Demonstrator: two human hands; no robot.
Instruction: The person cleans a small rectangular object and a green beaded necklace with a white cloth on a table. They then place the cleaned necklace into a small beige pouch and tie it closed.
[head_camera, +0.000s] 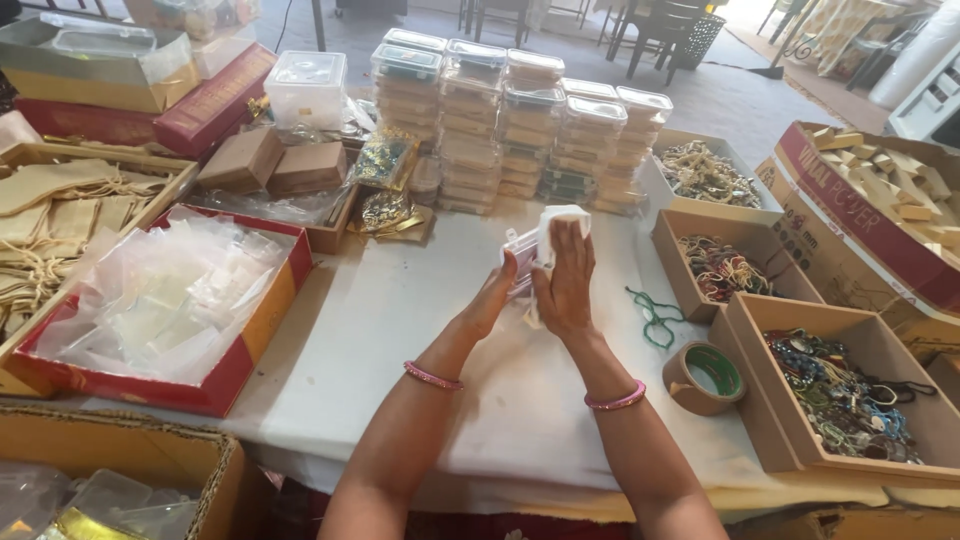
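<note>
Left hand (492, 296) grips small clear box (522, 256), steadying it; right hand (565, 280) flat, pressing white cloth (560, 222) on, probably wiping, above desk (400, 330).

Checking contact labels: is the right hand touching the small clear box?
Touching. Head view: right hand lies flat on the white cloth and small clear box; left hand underneath.
</note>
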